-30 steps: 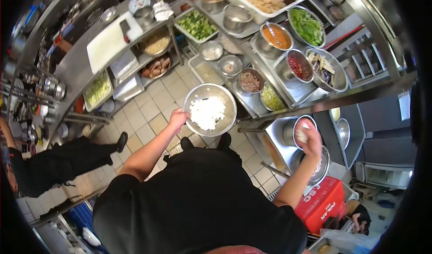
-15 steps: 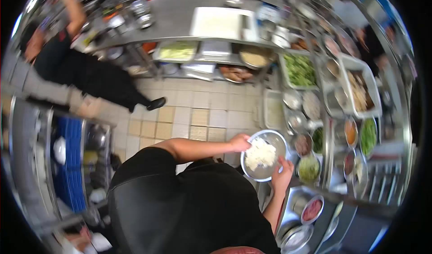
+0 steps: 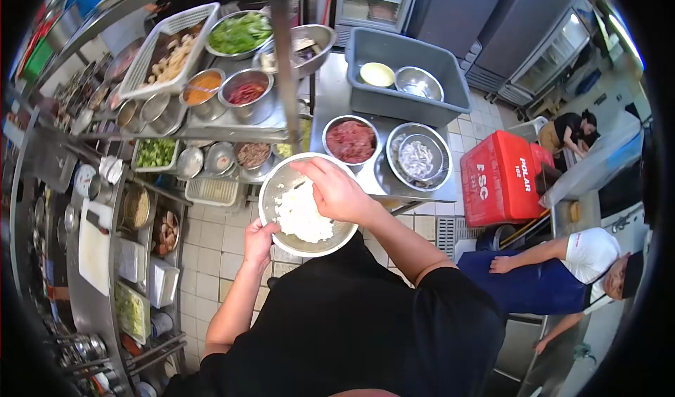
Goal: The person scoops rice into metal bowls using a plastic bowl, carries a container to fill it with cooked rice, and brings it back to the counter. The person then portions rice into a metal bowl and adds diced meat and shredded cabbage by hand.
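Note:
A round metal bowl [image 3: 342, 234] with white, crumbly food [image 3: 302, 214] in it is in front of my torso. My left hand [image 3: 259, 242] grips its left rim, thumb over the edge. Over the upper part of the bowl is my right hand [image 3: 329, 188], its fingers reaching in above the food; the fingertips point down and whether they hold anything is hidden. Just beyond the bowl, a metal bowl of red meat [image 3: 350, 141] and a bowl of pale strips [image 3: 416, 157] stand on a steel table [image 3: 330, 105].
A grey tub [image 3: 411, 109] stands at the back of the table. Shelves [image 3: 264, 126] with food containers are at the left. A red box [image 3: 492, 179] and a person in a blue apron [image 3: 527, 281] are at the right. Another person [image 3: 573, 133] is farther back.
The view has swung right, bringing the grey tub, red box and aproned person into sight. My right hand has moved from the bowl's right rim to over its inside.

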Action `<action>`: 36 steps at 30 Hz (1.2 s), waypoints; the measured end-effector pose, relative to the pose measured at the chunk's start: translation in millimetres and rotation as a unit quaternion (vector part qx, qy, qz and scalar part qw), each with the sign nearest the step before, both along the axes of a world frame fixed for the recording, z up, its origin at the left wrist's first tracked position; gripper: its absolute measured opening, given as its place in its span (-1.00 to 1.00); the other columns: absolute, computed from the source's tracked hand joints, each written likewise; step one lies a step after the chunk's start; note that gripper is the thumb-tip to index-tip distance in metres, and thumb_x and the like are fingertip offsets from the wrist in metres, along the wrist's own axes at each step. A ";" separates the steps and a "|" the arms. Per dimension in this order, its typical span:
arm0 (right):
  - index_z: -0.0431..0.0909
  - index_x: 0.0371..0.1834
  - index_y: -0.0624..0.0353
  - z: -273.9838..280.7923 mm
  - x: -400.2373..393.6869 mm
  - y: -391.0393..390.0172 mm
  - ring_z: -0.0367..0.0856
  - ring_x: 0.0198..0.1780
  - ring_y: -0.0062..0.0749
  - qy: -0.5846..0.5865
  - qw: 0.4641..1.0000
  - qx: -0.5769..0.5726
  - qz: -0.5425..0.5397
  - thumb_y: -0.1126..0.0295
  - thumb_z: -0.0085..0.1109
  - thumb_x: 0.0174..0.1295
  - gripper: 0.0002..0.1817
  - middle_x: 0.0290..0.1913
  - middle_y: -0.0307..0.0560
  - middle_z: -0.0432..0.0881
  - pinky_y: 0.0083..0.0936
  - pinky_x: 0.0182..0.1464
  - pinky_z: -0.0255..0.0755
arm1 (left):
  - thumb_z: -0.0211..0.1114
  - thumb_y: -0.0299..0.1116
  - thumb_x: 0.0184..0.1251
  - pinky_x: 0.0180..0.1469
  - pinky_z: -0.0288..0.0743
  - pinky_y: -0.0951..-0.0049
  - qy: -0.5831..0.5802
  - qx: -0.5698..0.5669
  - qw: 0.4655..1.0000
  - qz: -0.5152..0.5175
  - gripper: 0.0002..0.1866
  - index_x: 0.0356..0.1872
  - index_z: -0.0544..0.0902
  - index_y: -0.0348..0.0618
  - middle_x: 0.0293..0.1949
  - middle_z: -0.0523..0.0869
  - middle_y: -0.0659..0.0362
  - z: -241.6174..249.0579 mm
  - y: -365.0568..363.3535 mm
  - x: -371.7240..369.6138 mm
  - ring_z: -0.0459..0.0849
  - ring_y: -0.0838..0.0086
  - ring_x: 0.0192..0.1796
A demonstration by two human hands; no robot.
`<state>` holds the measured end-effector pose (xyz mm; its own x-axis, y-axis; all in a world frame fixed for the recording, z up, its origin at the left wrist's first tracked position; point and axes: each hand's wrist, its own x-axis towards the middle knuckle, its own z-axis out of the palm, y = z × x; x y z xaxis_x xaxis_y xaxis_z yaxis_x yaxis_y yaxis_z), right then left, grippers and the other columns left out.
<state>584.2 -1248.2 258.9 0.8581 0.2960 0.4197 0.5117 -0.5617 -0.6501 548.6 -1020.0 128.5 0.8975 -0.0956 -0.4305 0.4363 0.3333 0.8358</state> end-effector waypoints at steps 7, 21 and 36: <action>0.65 -0.01 0.09 -2.1 41.6 -179.6 0.56 -0.07 -0.16 -0.065 0.995 0.037 0.068 0.57 0.28 0.02 -0.61 -0.27 -0.11 0.69 -0.29 -0.02 0.46 | 0.14 -0.66 0.10 -0.18 0.58 0.44 0.022 -0.038 0.999 -0.002 -0.75 -0.17 0.63 -0.28 -0.24 0.73 0.13 9.8 -172.1 64.1 0.69 0.46 -0.28; 0.63 -0.15 0.12 -5.0 151.8 -432.5 0.52 0.02 -0.05 -0.081 0.949 -0.057 -0.300 0.54 0.14 0.10 -0.76 -0.15 0.00 0.61 -0.19 0.11 0.41 | 0.17 -0.65 0.12 -0.18 0.61 0.46 0.038 0.071 0.993 -0.088 -0.76 -0.18 0.67 -0.28 -0.26 0.76 0.13 -44.5 -357.5 89.9 0.71 0.47 -0.28; 0.64 -0.15 0.29 -128.0 311.9 -544.3 0.77 -0.33 -0.13 0.366 0.823 -0.004 -0.434 0.41 0.14 0.08 -0.72 -0.19 0.11 0.72 -0.38 -0.45 0.66 | 0.28 -0.27 0.37 -0.27 0.68 0.39 0.060 0.193 0.972 -0.119 -0.76 -0.14 0.46 -0.18 -0.21 0.62 0.19 -22.7 -368.4 82.1 0.66 0.50 -0.23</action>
<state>896.1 -1792.5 130.9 0.7698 -0.5616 -0.3033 -0.6123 -0.5156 -0.5994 630.6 -1388.4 105.8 0.8106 -0.1057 -0.5760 0.5651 -0.1167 0.8167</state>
